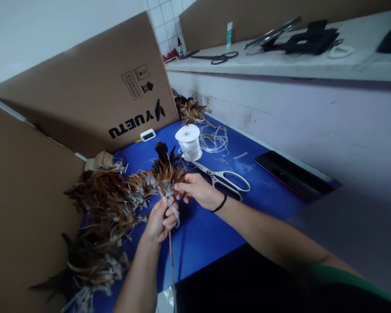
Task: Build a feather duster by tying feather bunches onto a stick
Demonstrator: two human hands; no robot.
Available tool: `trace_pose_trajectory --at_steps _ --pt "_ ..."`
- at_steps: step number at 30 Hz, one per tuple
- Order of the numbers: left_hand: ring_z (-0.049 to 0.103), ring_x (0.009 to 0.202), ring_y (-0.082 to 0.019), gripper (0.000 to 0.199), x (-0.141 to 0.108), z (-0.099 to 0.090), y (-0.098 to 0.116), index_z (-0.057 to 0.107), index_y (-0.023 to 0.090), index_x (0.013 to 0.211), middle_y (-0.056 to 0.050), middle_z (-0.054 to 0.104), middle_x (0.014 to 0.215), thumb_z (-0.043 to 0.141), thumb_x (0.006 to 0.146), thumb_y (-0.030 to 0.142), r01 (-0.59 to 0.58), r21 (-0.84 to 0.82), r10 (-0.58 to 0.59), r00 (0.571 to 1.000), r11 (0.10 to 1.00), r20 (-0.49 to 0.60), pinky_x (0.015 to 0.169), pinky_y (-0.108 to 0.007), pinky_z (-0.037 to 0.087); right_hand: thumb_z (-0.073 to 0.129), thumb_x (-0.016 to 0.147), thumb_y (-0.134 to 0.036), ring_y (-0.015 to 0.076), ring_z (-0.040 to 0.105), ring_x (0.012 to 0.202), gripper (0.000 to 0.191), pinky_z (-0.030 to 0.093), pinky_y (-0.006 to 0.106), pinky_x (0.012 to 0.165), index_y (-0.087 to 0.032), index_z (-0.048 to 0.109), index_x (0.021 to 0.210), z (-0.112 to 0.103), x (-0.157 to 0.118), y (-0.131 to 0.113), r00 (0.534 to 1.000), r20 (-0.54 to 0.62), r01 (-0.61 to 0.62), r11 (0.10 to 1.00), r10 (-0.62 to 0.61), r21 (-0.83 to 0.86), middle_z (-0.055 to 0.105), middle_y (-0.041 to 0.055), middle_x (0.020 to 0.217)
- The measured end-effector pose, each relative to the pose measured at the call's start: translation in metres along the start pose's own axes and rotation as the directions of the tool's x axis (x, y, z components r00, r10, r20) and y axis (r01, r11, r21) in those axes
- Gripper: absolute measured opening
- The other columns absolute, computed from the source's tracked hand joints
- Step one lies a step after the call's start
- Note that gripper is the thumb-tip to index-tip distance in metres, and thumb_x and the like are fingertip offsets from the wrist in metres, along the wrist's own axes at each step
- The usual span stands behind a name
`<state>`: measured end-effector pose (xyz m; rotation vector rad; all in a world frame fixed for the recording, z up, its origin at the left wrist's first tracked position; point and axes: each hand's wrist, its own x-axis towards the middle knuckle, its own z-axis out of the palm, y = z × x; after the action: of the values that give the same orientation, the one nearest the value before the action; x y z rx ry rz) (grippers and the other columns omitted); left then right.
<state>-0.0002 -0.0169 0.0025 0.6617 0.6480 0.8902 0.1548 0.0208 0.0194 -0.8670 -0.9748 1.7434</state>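
The left hand (163, 217) is clasping the stick (171, 256) just below the feather bundle (168, 171); the right hand (197, 189) is pinching the bundle's base.

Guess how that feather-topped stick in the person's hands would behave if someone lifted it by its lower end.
The stick runs nearly straight below the left hand, so it is probably fairly stiff. The feathers look thin and splay outward, so they would likely bend and flutter. Being bunched at the top, they might make it slightly top-heavy.

blue tabletop (203, 234) | feather piles (101, 191) | white spool (189, 145) | scissors (212, 173) | black slab (291, 174)
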Motion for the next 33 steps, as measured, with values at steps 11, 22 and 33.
trace_pose_trajectory --at_steps 11,22,33 --pt "0.020 0.038 0.001 0.033 0.000 0.001 -0.003 0.051 0.013 0.093 0.006 0.036 0.060 0.051 0.084 0.045 0.041 0.203 -0.027 0.997 0.978 -0.075 0.033 -0.010 0.015 0.060 0.067 -0.013 0.0106 0.058 0.046 0.008 0.040 0.015 0.032 -0.013 0.052 0.067 0.002 0.000 0.000 0.993 -0.118 -0.009 0.973 -0.019 -0.230 0.060 0.0007 0.053" --pt "0.022 0.041 0.000 0.041 0.002 0.006 -0.005 0.054 0.013 0.093 0.005 0.035 0.062 0.052 0.081 0.052 -0.003 0.335 0.050 0.990 0.942 -0.132 0.036 -0.013 0.012 0.059 0.065 -0.017 0.0113 0.057 0.042 0.005 0.043 0.018 0.034 -0.016 0.056 0.067 -0.005 0.007 0.013 0.982 -0.161 0.019 0.906 -0.095 -0.422 0.064 0.0025 0.053" --pt "0.025 0.042 -0.001 0.039 0.002 0.003 -0.009 0.052 0.014 0.090 0.005 0.037 0.063 0.049 0.082 0.052 0.000 0.421 0.084 0.980 0.907 -0.180 0.038 -0.014 0.015 0.055 0.068 -0.020 0.0103 0.057 0.045 0.004 0.043 0.020 0.049 -0.018 0.056 0.065 -0.001 0.002 0.010 0.964 -0.156 0.061 0.749 -0.216 -0.660 0.060 -0.0011 0.050"
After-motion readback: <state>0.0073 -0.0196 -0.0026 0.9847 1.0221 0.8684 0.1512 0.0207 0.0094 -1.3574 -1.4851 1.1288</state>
